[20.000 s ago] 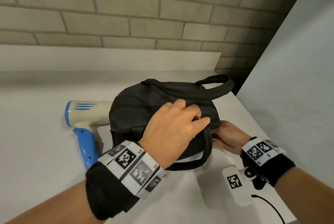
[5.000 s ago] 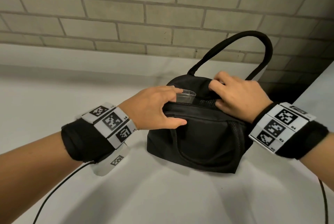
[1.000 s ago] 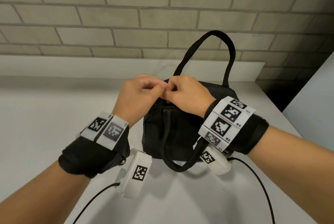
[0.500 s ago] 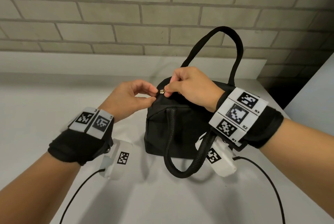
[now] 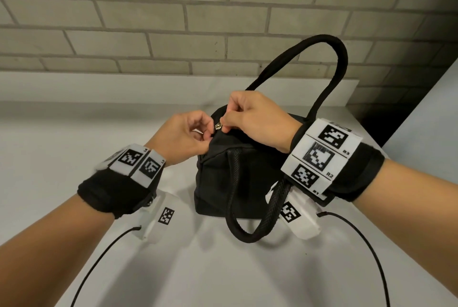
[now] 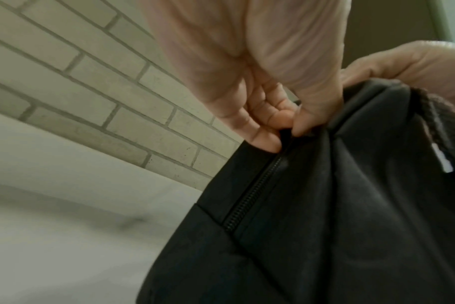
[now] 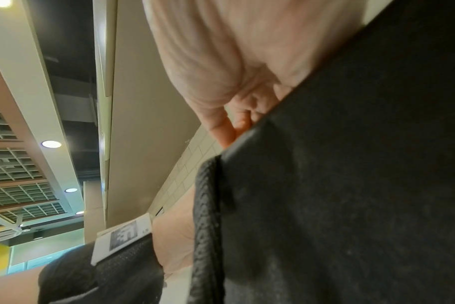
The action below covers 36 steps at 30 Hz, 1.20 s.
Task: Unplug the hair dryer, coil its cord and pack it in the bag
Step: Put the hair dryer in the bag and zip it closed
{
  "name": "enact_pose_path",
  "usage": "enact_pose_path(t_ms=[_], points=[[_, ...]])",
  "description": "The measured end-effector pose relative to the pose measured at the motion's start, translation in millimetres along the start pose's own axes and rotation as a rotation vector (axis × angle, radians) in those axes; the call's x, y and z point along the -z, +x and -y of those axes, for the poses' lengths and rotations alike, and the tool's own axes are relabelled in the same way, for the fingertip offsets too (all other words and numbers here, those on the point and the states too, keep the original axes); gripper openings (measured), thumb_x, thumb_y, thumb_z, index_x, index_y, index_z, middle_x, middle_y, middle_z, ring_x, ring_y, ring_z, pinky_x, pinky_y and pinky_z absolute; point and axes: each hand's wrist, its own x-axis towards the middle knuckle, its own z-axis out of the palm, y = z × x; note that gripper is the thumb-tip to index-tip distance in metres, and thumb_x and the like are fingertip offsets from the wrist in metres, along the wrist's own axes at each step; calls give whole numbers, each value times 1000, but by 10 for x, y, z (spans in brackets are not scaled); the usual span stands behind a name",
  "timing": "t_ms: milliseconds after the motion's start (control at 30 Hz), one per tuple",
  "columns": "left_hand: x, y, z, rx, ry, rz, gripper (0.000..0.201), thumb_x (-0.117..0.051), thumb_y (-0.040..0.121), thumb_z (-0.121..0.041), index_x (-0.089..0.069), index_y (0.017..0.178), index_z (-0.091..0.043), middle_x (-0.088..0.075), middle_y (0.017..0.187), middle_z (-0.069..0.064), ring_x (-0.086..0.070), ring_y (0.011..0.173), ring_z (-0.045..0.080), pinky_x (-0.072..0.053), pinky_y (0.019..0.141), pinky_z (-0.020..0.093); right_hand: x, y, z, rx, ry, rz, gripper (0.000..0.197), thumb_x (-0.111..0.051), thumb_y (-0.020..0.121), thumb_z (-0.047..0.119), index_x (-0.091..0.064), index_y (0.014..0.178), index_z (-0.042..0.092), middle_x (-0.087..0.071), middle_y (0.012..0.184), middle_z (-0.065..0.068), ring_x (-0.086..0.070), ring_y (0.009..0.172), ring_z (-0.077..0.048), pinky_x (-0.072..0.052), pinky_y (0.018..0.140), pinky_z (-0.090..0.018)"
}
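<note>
A black fabric bag point(image 5: 238, 178) stands on the white counter point(image 5: 74, 158), one handle point(image 5: 319, 64) arched upright, the other handle point(image 5: 250, 227) hanging down its front. My right hand point(image 5: 250, 118) pinches the small metal zipper pull point(image 5: 218, 125) at the bag's top left corner. My left hand point(image 5: 183, 138) pinches the bag fabric point(image 6: 296, 131) just beside the zipper end, fingers curled. The zipper point(image 6: 249, 197) runs shut down the bag's side in the left wrist view. The hair dryer and its cord are not visible; the bag hides whatever is inside.
A brick wall point(image 5: 173, 22) and a low white ledge point(image 5: 124, 86) stand behind the bag. A grey panel point(image 5: 431, 113) rises at the right with a dark gap beside it. Thin black cables point(image 5: 359, 237) trail from my wrist cameras across the counter.
Over the last second both hands drew slightly apart at the bag's top corner, the zipper pull now shows between them, and the far handle stands a bit more upright.
</note>
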Motion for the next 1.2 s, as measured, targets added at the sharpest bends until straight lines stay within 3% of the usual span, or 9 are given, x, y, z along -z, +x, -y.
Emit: enact_pose_path(t_ms=[100,233,400,500,667,900,1000,1100,1200], points=[[32,-64,4,-16,-63,-40,33,-62,77,8,-58,68,-24,-63,61,-17,-57,58,-5,-46,61,6,-24,11,12,7,16,-7,25,-54,79,4,-43,60,16,-60,63,0,-56,72,-16,-47,77,-37],[53,-149,11,-30,-160,-91,31,-62,78,5,-61,79,-26,-68,67,-26,-60,70,-11,-45,70,2,-58,-12,6,-9,32,-7,26,-52,81,5,-40,61,17,-56,58,6,-50,62,-10,-41,63,-25],[-71,-104,-16,-34,-197,-100,33,-65,74,8,-62,76,-25,-69,62,-17,-63,66,-6,-50,66,6,-2,-82,-89,0,151,-30,29,-53,75,-2,-38,58,16,-58,75,-26,-47,61,-17,-38,62,-37],[-116,-60,-75,-53,-141,-87,32,-67,72,10,-60,72,-22,-61,66,-8,-59,56,-5,-49,63,5,37,-97,-128,23,201,-2,29,-51,77,-6,-39,59,14,-57,70,-16,-47,50,-2,-36,57,-24],[-10,-82,-34,-80,38,-132,32,-70,69,4,-59,63,-26,-61,57,-14,-56,53,-5,-48,60,4,-90,-18,9,2,14,-31,25,-58,73,3,-43,57,15,-59,62,-4,-51,63,-14,-41,65,-32],[51,-105,-128,-68,165,-133,30,-69,70,-1,-57,61,-27,-58,60,-8,-53,50,-8,-42,54,0,-33,-62,146,-26,-285,-71,20,-56,74,21,-44,58,20,-65,76,-4,-57,80,-24,-43,75,-37],[94,-108,-157,-68,193,-129,31,-69,70,-2,-58,62,-29,-61,64,-8,-55,53,-8,-44,56,-1,69,-69,169,-73,-275,-54,19,-56,74,19,-48,57,19,-65,69,0,-56,72,-18,-42,71,-31],[133,-110,-151,-54,202,-133,30,-69,71,-1,-59,62,-27,-61,64,-7,-55,51,-9,-42,53,-1,251,-104,131,-145,-251,-65,22,-57,76,17,-51,55,16,-56,50,8,-48,55,-7,-38,48,-10],[206,-127,-93,-17,202,-167,29,-69,71,-1,-60,61,-28,-63,61,-10,-56,49,-9,-43,52,-1,547,-190,-29,-222,-272,-132,22,-60,73,16,-52,54,13,-53,49,2,-45,57,-11,-36,47,-19]])
